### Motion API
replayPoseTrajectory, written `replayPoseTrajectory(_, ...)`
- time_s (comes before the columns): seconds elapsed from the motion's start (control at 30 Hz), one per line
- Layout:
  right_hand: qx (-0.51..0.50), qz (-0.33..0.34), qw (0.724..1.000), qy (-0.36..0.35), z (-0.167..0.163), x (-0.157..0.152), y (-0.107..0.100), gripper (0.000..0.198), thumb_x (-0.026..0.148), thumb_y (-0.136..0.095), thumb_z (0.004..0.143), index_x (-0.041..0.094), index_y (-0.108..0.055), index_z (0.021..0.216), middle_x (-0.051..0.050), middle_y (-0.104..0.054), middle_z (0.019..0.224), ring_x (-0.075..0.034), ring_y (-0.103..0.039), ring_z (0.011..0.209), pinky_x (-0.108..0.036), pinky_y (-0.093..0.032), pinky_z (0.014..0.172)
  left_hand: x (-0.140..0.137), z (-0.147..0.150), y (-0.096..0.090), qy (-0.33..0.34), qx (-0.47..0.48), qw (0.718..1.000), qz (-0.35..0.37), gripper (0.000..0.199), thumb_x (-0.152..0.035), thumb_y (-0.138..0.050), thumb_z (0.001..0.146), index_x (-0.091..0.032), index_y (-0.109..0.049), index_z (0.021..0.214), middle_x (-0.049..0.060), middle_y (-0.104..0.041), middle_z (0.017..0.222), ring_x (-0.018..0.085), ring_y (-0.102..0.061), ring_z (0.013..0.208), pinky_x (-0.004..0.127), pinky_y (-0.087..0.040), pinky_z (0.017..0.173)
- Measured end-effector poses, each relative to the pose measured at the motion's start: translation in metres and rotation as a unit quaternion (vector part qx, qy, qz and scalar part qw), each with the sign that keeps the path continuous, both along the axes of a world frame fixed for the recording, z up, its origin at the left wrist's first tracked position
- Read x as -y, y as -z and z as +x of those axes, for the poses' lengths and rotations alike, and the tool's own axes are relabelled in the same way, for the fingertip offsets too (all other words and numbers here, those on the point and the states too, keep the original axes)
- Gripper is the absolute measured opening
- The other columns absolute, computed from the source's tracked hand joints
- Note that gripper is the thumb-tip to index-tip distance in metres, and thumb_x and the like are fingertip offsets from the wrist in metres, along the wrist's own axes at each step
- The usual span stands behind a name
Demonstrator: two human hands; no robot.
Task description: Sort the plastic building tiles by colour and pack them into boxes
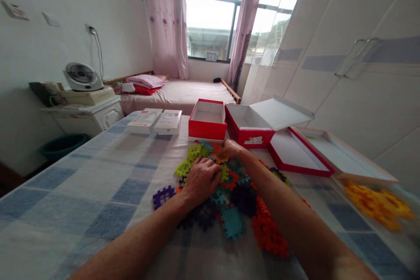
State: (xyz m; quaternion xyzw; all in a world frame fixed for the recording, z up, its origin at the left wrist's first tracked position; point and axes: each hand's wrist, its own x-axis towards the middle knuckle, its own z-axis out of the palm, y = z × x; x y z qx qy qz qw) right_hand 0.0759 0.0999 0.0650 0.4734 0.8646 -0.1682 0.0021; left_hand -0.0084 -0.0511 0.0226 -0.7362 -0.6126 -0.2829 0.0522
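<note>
A heap of plastic interlocking building pieces lies on the table in front of me, in purple, teal, lime green and orange. My left hand (204, 178) is over the left part of the heap, fingers curled down beside a lime-green piece (225, 173); whatever is under them is hidden. Farther back, my right hand (233, 148) reaches into the heap with bent fingers close together, near a yellow-orange piece (222, 159). Its fingertips are partly hidden. Closer to me are a teal piece (232, 223), a purple piece (163, 196) and joined orange-red pieces (271, 235).
Behind the heap stand an open red box (207, 130) and a red box with a raised lid (254, 136). A red tray-like lid (303, 166) and a pale box lid (354, 162) lie right, near yellow pieces (377, 203). Two white boxes (169, 122) sit back left on the checked tablecloth (114, 197).
</note>
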Motion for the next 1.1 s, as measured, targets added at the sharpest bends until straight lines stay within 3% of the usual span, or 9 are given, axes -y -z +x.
replayPoseTrajectory(0.2, -0.034, 0.03, 0.999, 0.025, 0.007, 0.004, -0.002, 0.061, 0.03, -0.076, 0.057, 0.005, -0.06, 0.11, -0.018, -0.063, 0.109, -0.025, -0.06, 0.096, -0.024, -0.048, 0.066, 0.001, 0.0, -0.001, 0.002, -0.003, 1.0, -0.007, 0.02, -0.024, -0.047, 0.088, -0.022, -0.067, 0.091, 0.003, -0.065, 0.085, 0.02, -0.058, 0.089, 0.044, -0.033, 0.101)
replayPoseTrajectory(0.37, -0.094, 0.053, 0.994, -0.005, 0.019, 0.011, 0.0, 0.03, 0.029, -0.066, 0.07, 0.016, -0.062, 0.097, -0.005, -0.068, 0.091, -0.016, -0.062, 0.081, -0.02, -0.044, 0.064, 0.0, 0.0, -0.001, -0.004, -0.009, 1.0, 0.001, 0.019, -0.024, -0.048, 0.087, -0.022, -0.067, 0.09, 0.003, -0.065, 0.084, 0.02, -0.058, 0.088, 0.043, -0.036, 0.098)
replayPoseTrajectory(0.53, -0.154, 0.13, 0.979, 0.038, 0.058, 0.024, -0.008, 0.016, 0.023, -0.055, 0.08, 0.018, -0.062, 0.093, -0.006, -0.068, 0.093, -0.016, -0.061, 0.086, -0.023, -0.042, 0.074, -0.002, -0.001, 0.001, 0.005, -0.014, 1.0, 0.0, 0.02, -0.023, -0.048, 0.087, -0.021, -0.067, 0.093, 0.004, -0.065, 0.086, 0.02, -0.058, 0.089, 0.04, -0.039, 0.094)
replayPoseTrajectory(0.67, -0.231, 0.152, 0.958, 0.075, 0.13, 0.033, -0.014, 0.011, 0.025, -0.057, 0.078, 0.019, -0.063, 0.086, -0.003, -0.069, 0.084, -0.014, -0.062, 0.077, -0.022, -0.043, 0.068, -0.004, -0.005, 0.005, 0.022, -0.015, 1.0, 0.007, 0.022, -0.025, -0.047, 0.088, -0.02, -0.067, 0.096, 0.005, -0.066, 0.089, 0.022, -0.058, 0.091, 0.04, -0.042, 0.091)
replayPoseTrajectory(0.73, -0.234, 0.164, 0.949, 0.133, 0.179, 0.034, -0.013, 0.014, 0.028, -0.058, 0.077, 0.019, -0.063, 0.086, -0.003, -0.069, 0.083, -0.014, -0.063, 0.075, -0.022, -0.044, 0.066, -0.005, -0.008, 0.007, 0.034, -0.021, 0.999, 0.012, 0.024, -0.027, -0.046, 0.089, -0.019, -0.067, 0.096, 0.005, -0.066, 0.089, 0.023, -0.058, 0.09, 0.041, -0.042, 0.09)
replayPoseTrajectory(0.93, -0.144, 0.254, 0.896, 0.333, 0.336, 0.016, -0.004, 0.022, 0.033, -0.059, 0.073, 0.015, -0.066, 0.083, -0.007, -0.07, 0.079, -0.018, -0.064, 0.071, -0.025, -0.043, 0.062, -0.006, -0.012, 0.008, 0.048, -0.039, 0.997, 0.037, 0.025, -0.031, -0.045, 0.089, -0.019, -0.067, 0.096, 0.006, -0.067, 0.092, 0.023, -0.058, 0.09, 0.041, -0.043, 0.089)
replayPoseTrajectory(1.1, -0.067, 0.265, 0.866, 0.419, 0.412, -0.007, 0.007, 0.029, 0.036, -0.059, 0.07, 0.014, -0.069, 0.085, -0.008, -0.07, 0.077, -0.021, -0.064, 0.069, -0.027, -0.043, 0.059, -0.008, -0.013, 0.006, 0.052, -0.038, 0.996, 0.064, 0.025, -0.03, -0.046, 0.089, -0.018, -0.067, 0.096, 0.007, -0.067, 0.094, 0.024, -0.058, 0.092, 0.043, -0.042, 0.092)
